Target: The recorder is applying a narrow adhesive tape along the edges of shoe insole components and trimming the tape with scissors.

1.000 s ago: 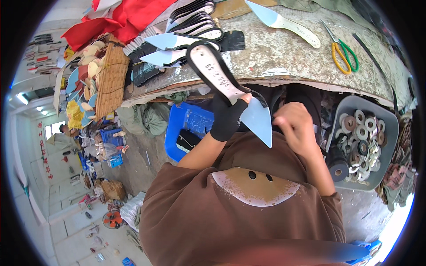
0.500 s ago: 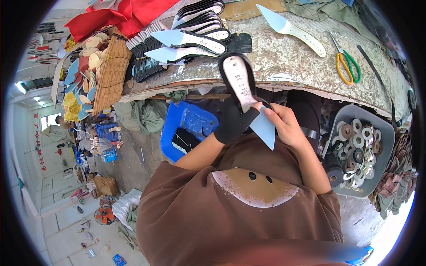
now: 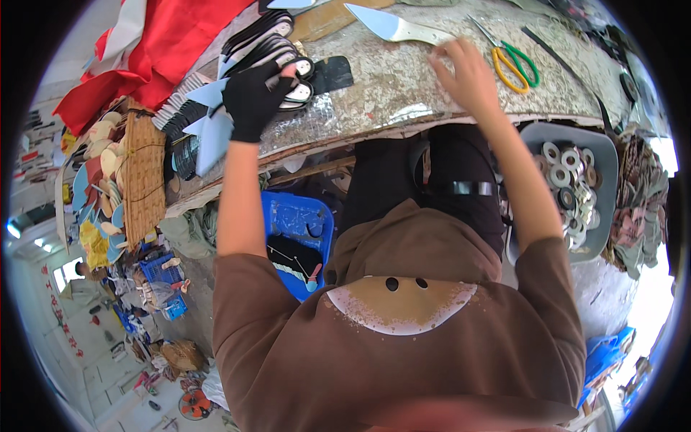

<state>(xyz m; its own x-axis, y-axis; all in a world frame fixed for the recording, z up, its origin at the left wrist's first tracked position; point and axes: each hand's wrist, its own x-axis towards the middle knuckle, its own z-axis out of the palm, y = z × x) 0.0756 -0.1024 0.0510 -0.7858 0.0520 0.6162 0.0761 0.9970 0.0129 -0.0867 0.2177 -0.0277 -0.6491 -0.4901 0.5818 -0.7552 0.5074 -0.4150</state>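
Observation:
My left hand (image 3: 252, 101), in a black glove with a bare fingertip showing, is closed over the left end of a pile of black-edged insoles (image 3: 295, 93) on the worktable. A pale blue pointed toe (image 3: 211, 147) sticks out below the glove, from an insole mostly hidden by the hand. Bare and with thumb and fingers apart, my right hand (image 3: 466, 78) reaches over the table. Its fingertips are at the white heel end of a loose insole with a light blue toe (image 3: 392, 27); whether they touch it is hard to tell.
Scissors (image 3: 512, 68) with yellow and green handles lie right of my right hand, beside a black strip (image 3: 565, 65). Red cloth (image 3: 155, 54) lies at the far left. Below the table edge stand a blue bin (image 3: 324, 212) and a grey tub (image 3: 601, 245) of tape rolls.
Both hands have moved apart from in front of my body. The left carried the black-edged insole up and left to the pile; the right let go and moved to the loose insole.

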